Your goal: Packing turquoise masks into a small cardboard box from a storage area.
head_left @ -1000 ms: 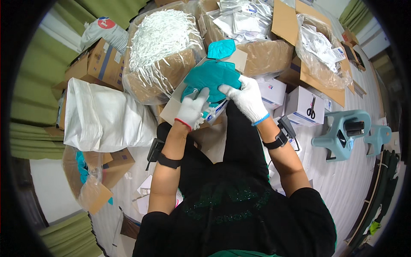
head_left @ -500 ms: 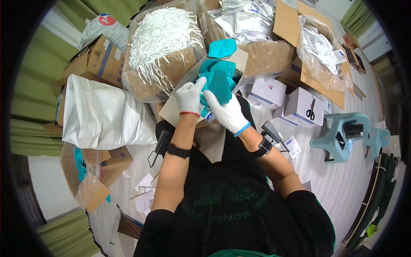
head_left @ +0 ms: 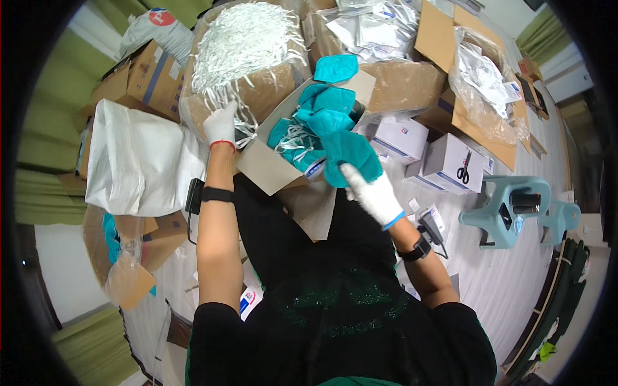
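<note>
My right hand (head_left: 373, 194), in a white glove with a blue cuff, holds a teal face mask (head_left: 351, 156) over the right edge of an open white carton (head_left: 273, 168). Inside that carton lie several more teal masks (head_left: 328, 106), some with white straps across them. Another teal mask (head_left: 336, 68) rests at the carton's far end. My left hand (head_left: 221, 125), gloved in white with a red cuff, pinches among white straps (head_left: 237, 96) that hang down the near side of a large brown box; its fingertips are partly hidden among them.
A plastic-lined box heaped with white straps (head_left: 248, 48) stands at the far left of the carton. Boxes of clear packets (head_left: 370, 29) stand behind. White cartons, one with black scissors (head_left: 463, 168), and a blue-grey stool (head_left: 508, 206) are right. A white sack (head_left: 138, 161) lies left.
My left hand has moved left from the teal masks to the hanging straps. My right hand has drawn one mask right and toward me, out over the carton's edge.
</note>
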The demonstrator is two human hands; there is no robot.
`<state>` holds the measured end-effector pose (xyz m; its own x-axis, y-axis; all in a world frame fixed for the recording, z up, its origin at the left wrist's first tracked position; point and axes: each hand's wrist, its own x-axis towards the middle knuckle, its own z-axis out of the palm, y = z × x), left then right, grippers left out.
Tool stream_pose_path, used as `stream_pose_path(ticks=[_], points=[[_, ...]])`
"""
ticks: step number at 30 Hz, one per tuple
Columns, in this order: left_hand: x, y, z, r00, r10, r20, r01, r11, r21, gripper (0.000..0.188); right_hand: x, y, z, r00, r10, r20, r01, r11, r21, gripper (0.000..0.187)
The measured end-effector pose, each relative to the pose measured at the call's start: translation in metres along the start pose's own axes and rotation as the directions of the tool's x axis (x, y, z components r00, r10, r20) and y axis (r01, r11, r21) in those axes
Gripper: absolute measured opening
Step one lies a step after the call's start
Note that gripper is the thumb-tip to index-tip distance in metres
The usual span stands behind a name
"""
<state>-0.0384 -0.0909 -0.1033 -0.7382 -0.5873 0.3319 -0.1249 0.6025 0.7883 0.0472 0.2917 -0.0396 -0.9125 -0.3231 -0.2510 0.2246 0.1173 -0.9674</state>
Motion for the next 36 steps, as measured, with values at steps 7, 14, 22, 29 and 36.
stream_pose_path(ticks=[7, 14, 22, 29, 36], points=[[-0.034, 0.084, -0.068, 0.719, -0.513, 0.469, 0.665, 0.312, -0.679, 0.044, 0.047, -0.021, 0.016, 0.994, -0.03, 0.107, 0.019, 0.994, 0.111, 0.017], [-0.032, 0.112, -0.085, 0.689, -0.191, 0.699, 0.723, 0.115, -0.681, 0.053, 0.085, 0.0, 0.049, 0.938, 0.181, 0.296, -0.261, 0.93, 0.257, 0.031], [-0.048, 0.168, -0.042, 0.555, -0.467, 0.689, 0.807, 0.101, -0.582, 0.046, 0.092, -0.051, 0.101, 0.882, -0.4, 0.248, 0.45, 0.871, -0.197, 0.039], [-0.056, 0.166, -0.047, 0.731, -0.31, 0.608, 0.656, 0.564, -0.502, 0.04, 0.071, -0.069, 0.062, 0.835, 0.112, 0.539, -0.017, 0.984, -0.178, 0.025], [-0.082, 0.16, -0.034, 0.544, 0.27, 0.794, -0.326, 0.94, -0.096, 0.038, 0.083, -0.056, 0.027, 0.838, -0.241, 0.489, 0.336, 0.935, -0.114, 0.024]])
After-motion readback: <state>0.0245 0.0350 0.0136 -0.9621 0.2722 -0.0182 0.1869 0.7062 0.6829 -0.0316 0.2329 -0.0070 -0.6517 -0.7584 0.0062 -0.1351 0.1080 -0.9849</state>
